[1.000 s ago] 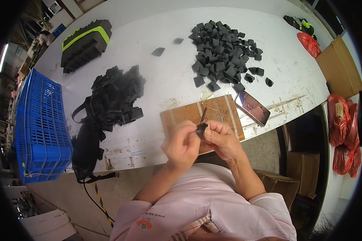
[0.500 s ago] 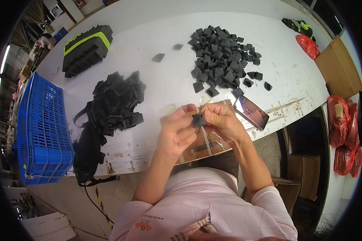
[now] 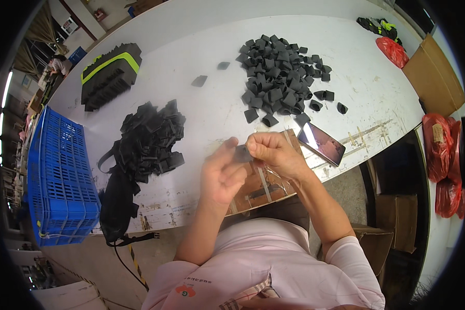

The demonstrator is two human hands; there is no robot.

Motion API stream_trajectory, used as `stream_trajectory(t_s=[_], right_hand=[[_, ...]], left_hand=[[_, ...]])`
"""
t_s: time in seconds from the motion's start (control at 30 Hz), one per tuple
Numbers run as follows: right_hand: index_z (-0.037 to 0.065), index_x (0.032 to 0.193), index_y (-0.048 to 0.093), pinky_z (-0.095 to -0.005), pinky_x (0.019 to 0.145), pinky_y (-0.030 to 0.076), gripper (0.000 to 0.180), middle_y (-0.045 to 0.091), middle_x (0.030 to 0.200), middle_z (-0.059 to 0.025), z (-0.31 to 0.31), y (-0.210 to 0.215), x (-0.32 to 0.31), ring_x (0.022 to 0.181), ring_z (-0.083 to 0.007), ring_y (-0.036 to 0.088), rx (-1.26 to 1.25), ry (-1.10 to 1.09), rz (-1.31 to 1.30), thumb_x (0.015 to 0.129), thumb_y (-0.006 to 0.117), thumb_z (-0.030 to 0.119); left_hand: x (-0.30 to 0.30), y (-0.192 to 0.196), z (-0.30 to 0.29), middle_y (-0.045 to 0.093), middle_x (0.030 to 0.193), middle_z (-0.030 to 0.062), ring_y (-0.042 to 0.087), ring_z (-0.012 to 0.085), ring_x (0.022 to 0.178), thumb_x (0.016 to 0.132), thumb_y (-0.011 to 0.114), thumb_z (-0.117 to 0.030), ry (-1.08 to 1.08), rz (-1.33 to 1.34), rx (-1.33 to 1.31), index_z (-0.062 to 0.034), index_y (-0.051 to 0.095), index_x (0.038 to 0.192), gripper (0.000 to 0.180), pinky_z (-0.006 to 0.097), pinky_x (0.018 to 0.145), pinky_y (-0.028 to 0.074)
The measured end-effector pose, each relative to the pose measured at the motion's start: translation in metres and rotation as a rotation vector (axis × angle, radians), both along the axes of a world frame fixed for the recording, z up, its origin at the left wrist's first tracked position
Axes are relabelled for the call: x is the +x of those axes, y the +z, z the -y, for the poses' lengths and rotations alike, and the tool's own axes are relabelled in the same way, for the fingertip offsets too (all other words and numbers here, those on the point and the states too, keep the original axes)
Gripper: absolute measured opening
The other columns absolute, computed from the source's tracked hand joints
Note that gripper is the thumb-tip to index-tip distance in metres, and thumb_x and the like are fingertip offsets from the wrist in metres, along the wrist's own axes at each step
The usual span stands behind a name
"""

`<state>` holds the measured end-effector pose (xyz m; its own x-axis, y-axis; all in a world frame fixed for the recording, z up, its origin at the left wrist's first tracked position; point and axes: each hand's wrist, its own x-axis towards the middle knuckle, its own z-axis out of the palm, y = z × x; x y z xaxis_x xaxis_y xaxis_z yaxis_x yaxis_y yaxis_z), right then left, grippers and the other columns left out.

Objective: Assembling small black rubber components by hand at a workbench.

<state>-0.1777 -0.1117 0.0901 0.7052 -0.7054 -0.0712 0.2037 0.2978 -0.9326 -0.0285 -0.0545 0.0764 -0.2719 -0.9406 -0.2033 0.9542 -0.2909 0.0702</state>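
Observation:
Above the near edge of the table, my right hand (image 3: 278, 155) pinches a small black fabric loop (image 3: 242, 153) between thumb and fingers. My left hand (image 3: 221, 175), slightly blurred, closes on the loop's other side with curled fingers. Beyond my hands lies a large heap of similar black loops (image 3: 279, 77). Two loose flat black pieces (image 3: 199, 81) rest left of that heap. Closer on the left is a tangled pile of black straps (image 3: 149, 137). A brown cardboard piece with clear tape (image 3: 263, 187) lies beneath my hands.
A phone (image 3: 321, 144) lies right of my hands. On the left stand a blue plastic crate (image 3: 64, 181) and a black stack with a neon-yellow band (image 3: 111, 77). Red plastic bags (image 3: 392, 51) and a cardboard box (image 3: 433, 77) are at the right edge.
The black loop has shifted slightly left with my hands and is turned, largely between my fingers. My view has tilted a little; the things on the table keep their places.

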Motion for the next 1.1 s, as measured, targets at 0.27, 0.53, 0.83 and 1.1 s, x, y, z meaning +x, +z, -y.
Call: stream_trajectory(t_s=[0.27,0.53,0.83,1.1], right_hand=[[0.003,0.075,0.052,-0.0189,0.051,0.034,0.029,0.045,0.064,0.0024,-0.011,-0.002,-0.008,0.058,-0.0053,0.041,-0.235,-0.197,-0.095,0.085,0.054,0.03],[0.0,0.093,0.057,-0.0301,0.056,0.046,0.032,0.054,0.083,-0.0106,-0.036,0.021,-0.012,0.066,-0.0212,0.055,-1.063,-0.481,-0.396,0.071,0.068,0.021],[-0.001,0.077,0.059,-0.0304,0.05,0.044,0.014,0.053,0.068,-0.0101,-0.037,0.031,0.0,0.058,-0.0236,0.053,-0.863,-0.544,-0.338,0.066,0.067,0.003],[-0.001,0.074,0.058,-0.0317,0.047,0.04,0.012,0.053,0.065,-0.01,-0.039,0.006,0.004,0.053,-0.024,0.05,-1.061,-0.7,-0.315,0.065,0.065,-0.002]], left_hand=[[-0.015,0.02,-0.011,0.055,0.095,0.0101,0.052,0.0117,0.079,0.08,0.054,-0.001,0.546,1.327,-0.344,0.0043,0.05,0.108,0.029,0.021,0.069,0.042],[-0.012,0.028,-0.005,0.059,0.088,0.0109,0.054,0.0179,0.08,0.076,0.057,0.001,0.564,1.641,-0.779,0.0032,0.059,0.088,0.012,0.027,0.075,0.043],[-0.005,0.004,-0.009,0.059,0.09,0.011,0.054,0.0172,0.085,0.078,0.051,0.002,0.532,0.833,-0.449,0.0045,0.058,0.092,0.015,0.029,0.079,0.04],[-0.006,-0.007,-0.009,0.058,0.091,0.0121,0.053,0.019,0.085,0.079,0.055,-0.002,0.509,0.933,-0.481,0.0043,0.057,0.092,0.015,0.031,0.079,0.04]])
